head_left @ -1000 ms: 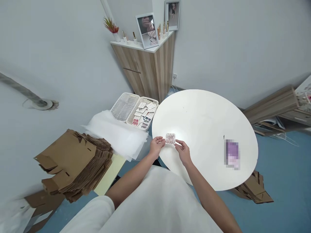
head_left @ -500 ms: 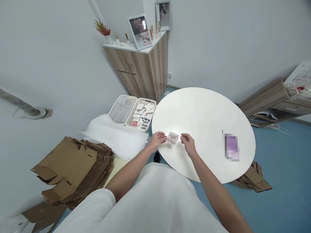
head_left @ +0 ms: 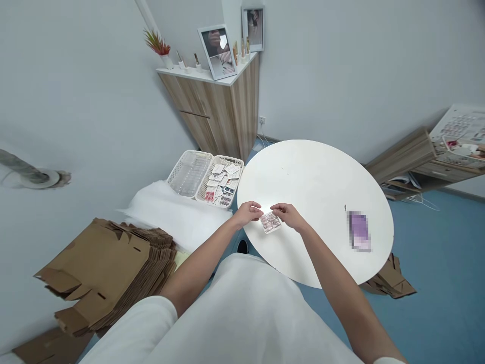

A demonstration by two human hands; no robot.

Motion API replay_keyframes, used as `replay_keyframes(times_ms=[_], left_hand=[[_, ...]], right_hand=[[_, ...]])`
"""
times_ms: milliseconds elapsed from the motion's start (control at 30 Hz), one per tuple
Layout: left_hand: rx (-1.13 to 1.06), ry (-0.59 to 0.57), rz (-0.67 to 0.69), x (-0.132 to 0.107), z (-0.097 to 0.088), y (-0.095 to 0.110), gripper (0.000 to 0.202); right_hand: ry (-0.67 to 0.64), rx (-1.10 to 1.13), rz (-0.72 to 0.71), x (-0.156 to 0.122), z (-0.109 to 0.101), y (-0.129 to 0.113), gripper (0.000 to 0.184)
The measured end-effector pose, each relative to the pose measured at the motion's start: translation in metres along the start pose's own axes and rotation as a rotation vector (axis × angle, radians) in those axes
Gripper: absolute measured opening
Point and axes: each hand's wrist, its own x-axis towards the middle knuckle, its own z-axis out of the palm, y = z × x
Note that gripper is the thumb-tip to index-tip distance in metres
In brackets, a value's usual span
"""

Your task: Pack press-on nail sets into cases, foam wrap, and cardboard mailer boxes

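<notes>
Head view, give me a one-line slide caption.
Left hand and right hand hold a small pinkish pack by its far corners, over a white table.

One head-worn camera, facing forward and down, wide angle, white table [head_left: 314,174] near, wooden cabinet [head_left: 215,103] farther off

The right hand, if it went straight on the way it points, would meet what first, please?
Apart from the clear pack it seems to touch, the right hand would probably meet the left hand first, though depth is unclear.

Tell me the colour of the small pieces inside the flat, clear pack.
The small pieces look pinkish in the head view.
</notes>
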Motion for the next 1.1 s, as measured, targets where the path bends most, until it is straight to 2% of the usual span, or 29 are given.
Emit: replay_keyframes(times_ms=[100,200,333,567,667,767,900,1000,1100], left_hand=[[-0.117,0.085,-0.007,-0.005,-0.001,-0.006,0.031],[-0.171,0.081,-0.015,-0.013,0.001,-0.014,0.035],[-0.063,0.072,0.049,-0.017,0.013,-0.021,0.036],[0.081,0.131,0.222,-0.012,0.032,-0.019,0.044],[0.166,0.143,0.261,-0.015,0.033,-0.016,0.061],[0.323,0.109,0.308,-0.019,0.031,-0.011,0.075],[0.516,0.063,0.355,-0.017,0.029,-0.006,0.07],[0.549,0.061,0.343,-0.015,0.029,-0.006,0.073],[0.548,0.044,0.312,-0.015,0.031,-0.01,0.073]], right_hand=[[0.046,0.157,0.014,-0.002,0.001,0.002,0.025],[0.199,0.323,0.0,-0.008,0.001,0.008,0.027],[0.35,0.505,-0.021,-0.019,0.007,0.018,0.031],[0.401,0.532,0.0,-0.031,0.021,0.026,0.031],[0.409,0.53,0.008,-0.032,0.022,0.028,0.031],[0.394,0.513,0.012,-0.032,0.022,0.032,0.03],[0.342,0.369,-0.049,-0.034,0.019,0.037,0.042],[0.27,0.214,-0.098,-0.035,0.013,0.042,0.056],[0.193,0.119,-0.104,-0.034,0.004,0.044,0.058]])
